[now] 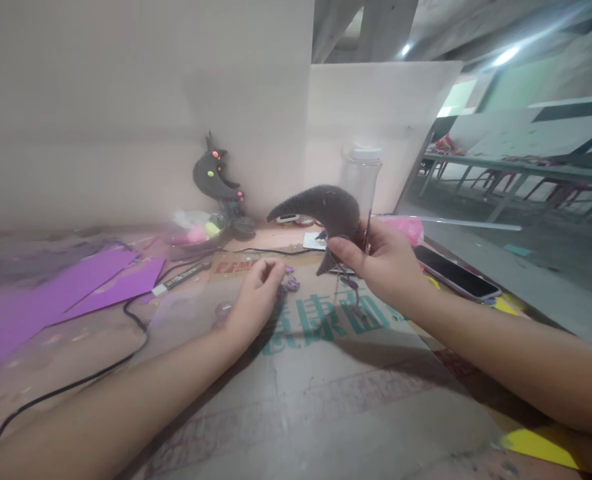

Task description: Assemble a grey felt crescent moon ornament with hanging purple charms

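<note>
right hand gripped dark crescent above worktop; no dots visible on it, so looked less finished than dotted crescent behind. left hand curled by purple bits, couldn't tell if holding anything.

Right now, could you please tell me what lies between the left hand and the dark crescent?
In the head view, small purple pieces show between the left hand and the dark crescent, close to the hand; whether they touch is unclear.
</note>
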Action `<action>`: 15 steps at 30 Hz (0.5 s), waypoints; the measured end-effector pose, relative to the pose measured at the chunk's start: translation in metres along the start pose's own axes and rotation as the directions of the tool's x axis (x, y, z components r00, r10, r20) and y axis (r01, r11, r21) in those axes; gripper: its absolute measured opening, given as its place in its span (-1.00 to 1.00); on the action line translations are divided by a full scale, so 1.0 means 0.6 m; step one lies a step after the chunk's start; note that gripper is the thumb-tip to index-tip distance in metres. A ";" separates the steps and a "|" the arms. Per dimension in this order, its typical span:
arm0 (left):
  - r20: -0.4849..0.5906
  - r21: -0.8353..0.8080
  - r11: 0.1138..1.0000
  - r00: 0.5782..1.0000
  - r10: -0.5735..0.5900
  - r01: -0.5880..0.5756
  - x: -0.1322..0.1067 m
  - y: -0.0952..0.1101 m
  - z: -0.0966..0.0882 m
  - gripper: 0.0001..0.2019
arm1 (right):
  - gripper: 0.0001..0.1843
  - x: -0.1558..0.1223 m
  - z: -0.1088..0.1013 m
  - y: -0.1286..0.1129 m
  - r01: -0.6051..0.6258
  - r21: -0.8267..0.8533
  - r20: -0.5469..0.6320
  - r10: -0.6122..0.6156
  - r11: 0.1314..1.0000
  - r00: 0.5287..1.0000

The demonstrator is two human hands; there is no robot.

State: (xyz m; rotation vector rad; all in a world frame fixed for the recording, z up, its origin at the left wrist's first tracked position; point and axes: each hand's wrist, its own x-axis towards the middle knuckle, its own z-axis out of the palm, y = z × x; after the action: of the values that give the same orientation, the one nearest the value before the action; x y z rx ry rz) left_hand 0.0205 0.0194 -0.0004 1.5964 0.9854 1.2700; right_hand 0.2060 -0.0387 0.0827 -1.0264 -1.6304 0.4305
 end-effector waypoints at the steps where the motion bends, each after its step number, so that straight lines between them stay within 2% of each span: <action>1: 0.026 0.005 1.000 0.999 0.022 -0.022 -0.004 0.003 0.002 -0.81 | -0.76 0.000 0.001 0.000 -0.003 -0.003 0.009 0.004 1.000 1.000; 3: 0.066 0.025 0.996 0.994 0.083 -0.085 -0.013 0.012 0.005 -0.70 | -0.75 -0.001 0.005 0.001 0.000 -0.017 0.022 0.000 1.000 1.000; 8: 0.172 0.080 0.968 0.960 0.221 -0.237 -0.038 0.038 0.005 -0.71 | -0.82 -0.006 0.016 0.013 -0.002 -0.047 0.097 0.006 0.999 0.995; 15: 0.168 0.206 0.947 0.962 0.214 -0.247 -0.047 0.052 0.003 -0.78 | -0.85 -0.019 0.032 0.028 -0.038 -0.057 0.148 0.046 0.998 0.988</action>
State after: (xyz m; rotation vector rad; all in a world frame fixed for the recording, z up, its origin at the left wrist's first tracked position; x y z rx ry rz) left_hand 0.0195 -0.0177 0.0198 1.9994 0.8957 1.2098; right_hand 0.1952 -0.0341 0.0571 -1.0927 -1.7644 0.5039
